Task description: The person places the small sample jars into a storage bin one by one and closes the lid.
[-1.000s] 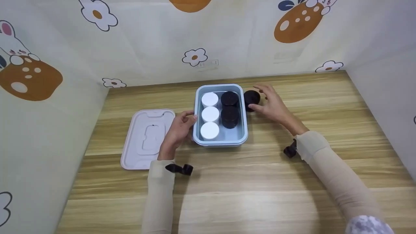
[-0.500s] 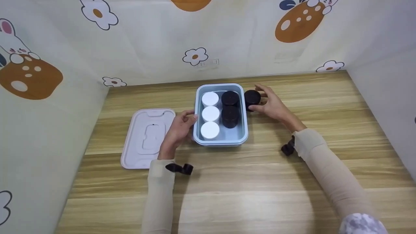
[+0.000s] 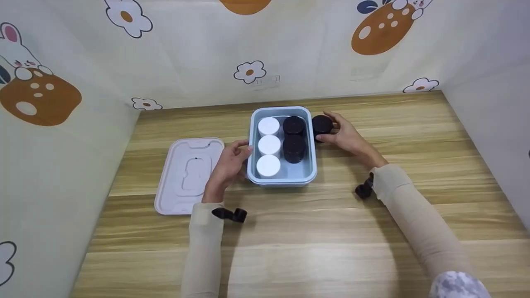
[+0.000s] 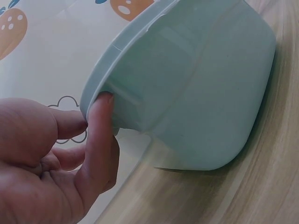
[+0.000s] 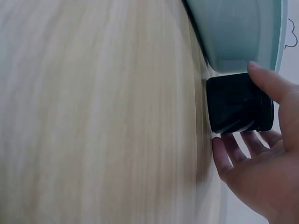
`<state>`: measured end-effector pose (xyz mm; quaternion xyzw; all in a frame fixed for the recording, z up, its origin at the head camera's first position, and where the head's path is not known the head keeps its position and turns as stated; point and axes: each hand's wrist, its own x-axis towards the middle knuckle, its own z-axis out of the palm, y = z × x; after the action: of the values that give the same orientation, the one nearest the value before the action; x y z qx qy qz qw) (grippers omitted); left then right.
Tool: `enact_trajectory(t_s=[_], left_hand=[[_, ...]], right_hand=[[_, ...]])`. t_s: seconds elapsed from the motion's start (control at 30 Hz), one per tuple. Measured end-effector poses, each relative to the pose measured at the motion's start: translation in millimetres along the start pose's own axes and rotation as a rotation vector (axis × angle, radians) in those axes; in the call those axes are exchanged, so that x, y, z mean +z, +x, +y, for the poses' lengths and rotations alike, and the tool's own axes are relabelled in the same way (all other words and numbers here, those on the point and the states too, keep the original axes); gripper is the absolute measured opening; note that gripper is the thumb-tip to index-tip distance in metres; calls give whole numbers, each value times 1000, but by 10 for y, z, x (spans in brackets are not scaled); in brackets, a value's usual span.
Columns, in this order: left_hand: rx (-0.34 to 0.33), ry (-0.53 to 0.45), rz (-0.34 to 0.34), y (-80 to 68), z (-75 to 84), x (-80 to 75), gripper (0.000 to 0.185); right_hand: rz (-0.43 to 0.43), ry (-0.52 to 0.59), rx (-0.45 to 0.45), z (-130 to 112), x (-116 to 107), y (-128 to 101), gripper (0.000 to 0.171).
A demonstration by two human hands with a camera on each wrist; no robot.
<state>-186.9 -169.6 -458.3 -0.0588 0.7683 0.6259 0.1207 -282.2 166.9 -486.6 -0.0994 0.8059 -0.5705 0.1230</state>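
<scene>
A light blue box (image 3: 312, 165) stands mid-table with three white jars (image 3: 269, 145) in its left column and two black jars (image 3: 294, 142) in its right. Another black jar (image 3: 321, 123) stands on the table just outside the box's far right corner. My right hand (image 3: 347, 134) is curled round that jar; in the right wrist view the thumb (image 5: 273, 86) lies on the black jar (image 5: 236, 103) and the other fingers (image 5: 223, 156) sit at its opposite side. My left hand (image 3: 231, 163) rests against the box's left wall, one straight finger (image 4: 100, 123) touching under the rim of the box (image 4: 196, 84).
A pale pink lid (image 3: 186, 176) lies flat left of the box, beside my left hand. Patterned walls close the table at the back, left and right. Bare wooden tabletop (image 3: 290, 248) stretches in front of the box.
My right hand has drawn in toward the outer black jar and its fingers have curled round it. The left hand and the box have stayed put.
</scene>
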Motion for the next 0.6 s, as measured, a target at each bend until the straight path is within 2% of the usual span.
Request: enact_trajectory(t_s=[0.2, 0.4, 0.6], left_hand=[[-1, -9, -8, -6, -1, -2, 44], [-16, 9, -11, -6, 2, -1, 43], [-10, 10, 1, -5, 3, 7, 43]], right_hand=[[18, -33, 1, 16, 12, -2, 83], [28, -6, 12, -31, -16, -52, 81], [83, 11, -8, -131, -66, -117, 77]])
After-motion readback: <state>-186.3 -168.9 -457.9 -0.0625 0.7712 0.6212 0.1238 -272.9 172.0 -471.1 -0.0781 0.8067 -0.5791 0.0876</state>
